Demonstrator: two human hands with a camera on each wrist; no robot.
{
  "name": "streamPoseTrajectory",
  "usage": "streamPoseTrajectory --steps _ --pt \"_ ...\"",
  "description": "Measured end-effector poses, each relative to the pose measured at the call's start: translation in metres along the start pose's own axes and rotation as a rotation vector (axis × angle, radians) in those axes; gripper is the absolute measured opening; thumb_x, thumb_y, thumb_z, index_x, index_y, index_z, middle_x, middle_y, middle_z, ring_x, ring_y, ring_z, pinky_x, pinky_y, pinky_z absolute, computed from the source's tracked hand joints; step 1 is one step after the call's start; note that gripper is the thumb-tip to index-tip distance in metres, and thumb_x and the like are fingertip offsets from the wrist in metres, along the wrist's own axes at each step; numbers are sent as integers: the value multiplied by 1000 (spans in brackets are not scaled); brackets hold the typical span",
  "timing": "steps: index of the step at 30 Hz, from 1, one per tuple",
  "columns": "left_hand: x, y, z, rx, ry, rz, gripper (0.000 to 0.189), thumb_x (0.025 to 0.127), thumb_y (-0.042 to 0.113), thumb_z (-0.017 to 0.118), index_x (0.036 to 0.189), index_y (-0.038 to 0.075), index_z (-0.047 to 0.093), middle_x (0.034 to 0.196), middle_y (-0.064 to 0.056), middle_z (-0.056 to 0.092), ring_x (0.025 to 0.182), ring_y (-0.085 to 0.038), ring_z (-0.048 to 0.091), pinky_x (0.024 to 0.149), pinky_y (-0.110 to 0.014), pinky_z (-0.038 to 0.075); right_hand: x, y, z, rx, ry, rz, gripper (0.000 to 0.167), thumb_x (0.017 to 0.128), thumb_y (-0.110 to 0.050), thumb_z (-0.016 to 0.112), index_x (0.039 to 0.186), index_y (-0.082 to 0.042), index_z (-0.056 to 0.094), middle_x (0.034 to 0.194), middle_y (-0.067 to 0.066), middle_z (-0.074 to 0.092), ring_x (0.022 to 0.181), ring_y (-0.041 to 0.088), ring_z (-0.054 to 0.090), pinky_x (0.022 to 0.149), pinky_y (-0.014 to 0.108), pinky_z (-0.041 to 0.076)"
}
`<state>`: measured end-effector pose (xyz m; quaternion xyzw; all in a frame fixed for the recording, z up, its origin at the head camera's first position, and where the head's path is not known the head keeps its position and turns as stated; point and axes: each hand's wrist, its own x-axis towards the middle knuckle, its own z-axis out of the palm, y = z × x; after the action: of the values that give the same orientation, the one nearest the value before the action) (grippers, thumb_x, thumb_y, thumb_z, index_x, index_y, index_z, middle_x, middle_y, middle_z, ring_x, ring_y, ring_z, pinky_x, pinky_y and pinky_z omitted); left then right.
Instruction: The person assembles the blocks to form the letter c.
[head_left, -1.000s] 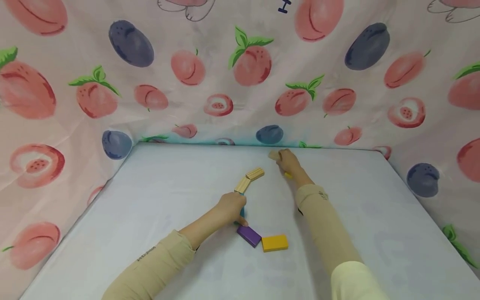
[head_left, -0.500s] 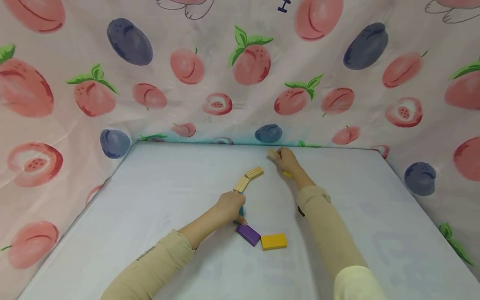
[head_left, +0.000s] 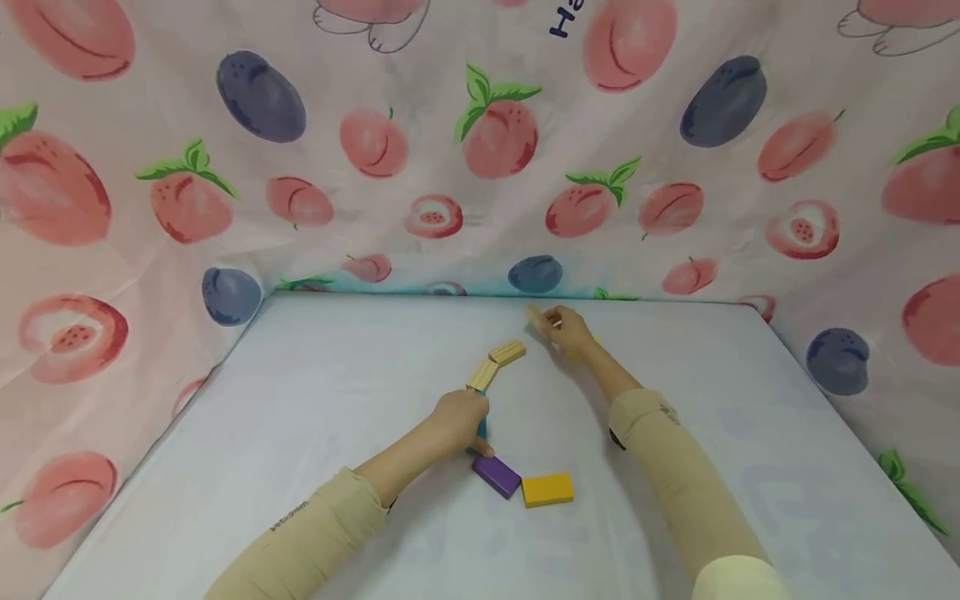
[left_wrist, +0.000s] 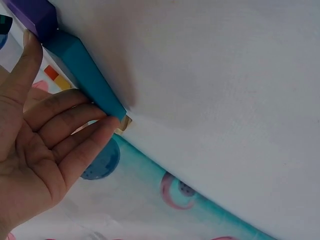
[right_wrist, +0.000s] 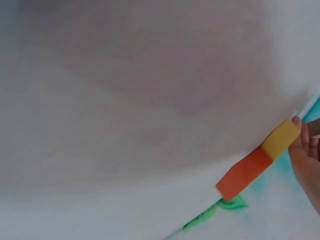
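My left hand (head_left: 459, 417) holds a blue block (left_wrist: 82, 67) lying on the white table, its thumb at the end that meets a purple block (head_left: 497, 476) and its fingers along the side toward the far end. At the back, my right hand (head_left: 567, 329) pinches a plain wooden block (head_left: 536, 317), which is tilted. In the right wrist view only part of that hand shows at the right edge, beside a yellow block (right_wrist: 281, 140) joined end to end with an orange block (right_wrist: 245, 174). The right arm mostly hides this pair in the head view.
Two ridged wooden blocks (head_left: 507, 352) continue the curved row beyond the blue block. A larger yellow block (head_left: 547, 489) touches the purple one at the near end. Fruit-patterned cloth (head_left: 435, 150) rises behind and beside the white table (head_left: 337, 358).
My right hand has moved slightly left toward the row, turning the wooden block in its fingers. The left hand stays on the blue block.
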<state>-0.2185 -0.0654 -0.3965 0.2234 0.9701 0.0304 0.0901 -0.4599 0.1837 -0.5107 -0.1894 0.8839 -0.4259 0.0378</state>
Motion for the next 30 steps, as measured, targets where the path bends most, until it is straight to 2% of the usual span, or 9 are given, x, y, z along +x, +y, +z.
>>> streamPoseTrajectory --steps 2,3,6,9,10,14,20,27,30 --pt "0 -1 0 3 4 -6 49 63 46 80 81 5 62 74 -1 56 65 -12 46 63 -26 47 -24 -43 -8 12 -12 33 45 93 -31 58 122 3 52 114 20 58 98 30 61 75 35 53" --pt "0 -1 0 8 7 -7 49 63 47 80 82 5 62 75 -2 56 66 -12 47 64 -26 48 -40 -74 -14 12 -27 76 44 95 -26 55 124 7 49 118 24 55 102 34 59 78 36 53" --pt "0 -3 -3 19 9 -9 50 63 47 80 83 5 62 75 -2 57 66 -12 46 65 -27 49 -58 -112 -21 -9 -52 126 42 97 -16 50 127 14 44 123 31 50 107 41 56 80 37 54" --pt "0 -3 -4 23 10 3 50 63 46 80 81 4 61 73 -1 54 66 -12 44 65 -28 48 -63 -115 -25 -62 -85 109 41 97 -16 50 126 12 45 122 31 51 108 41 55 84 38 52" --pt "0 -2 -4 24 9 6 50 63 46 80 81 4 61 73 -1 53 66 -12 44 64 -28 48 -59 -104 -25 -78 -96 98 40 97 -17 51 126 11 47 122 29 52 109 40 55 86 41 51" --pt "0 0 -1 23 -2 14 50 63 47 80 83 5 61 73 0 53 66 -12 43 64 -27 47 -65 -101 -28 -126 -142 66 35 97 -14 51 124 9 49 120 28 53 109 40 54 92 45 47" --pt "-1 2 0 22 -13 9 50 63 48 79 81 5 61 73 0 52 66 -12 42 62 -26 45 -70 -97 -33 -177 -189 -4 32 97 -10 51 121 10 50 118 29 54 107 41 55 91 45 47" --pt "0 2 0 21 -20 2 50 63 48 79 82 6 62 73 0 53 66 -12 43 62 -25 45 -79 -94 -38 -217 -222 8 30 96 -9 51 121 9 51 118 28 55 106 39 57 89 44 48" --pt "0 1 0 13 -14 5 49 64 48 79 81 6 61 72 0 50 65 -12 42 61 -24 43 -81 -93 -39 -243 -211 -23 28 95 -6 52 119 9 52 116 28 56 106 40 56 91 46 47"
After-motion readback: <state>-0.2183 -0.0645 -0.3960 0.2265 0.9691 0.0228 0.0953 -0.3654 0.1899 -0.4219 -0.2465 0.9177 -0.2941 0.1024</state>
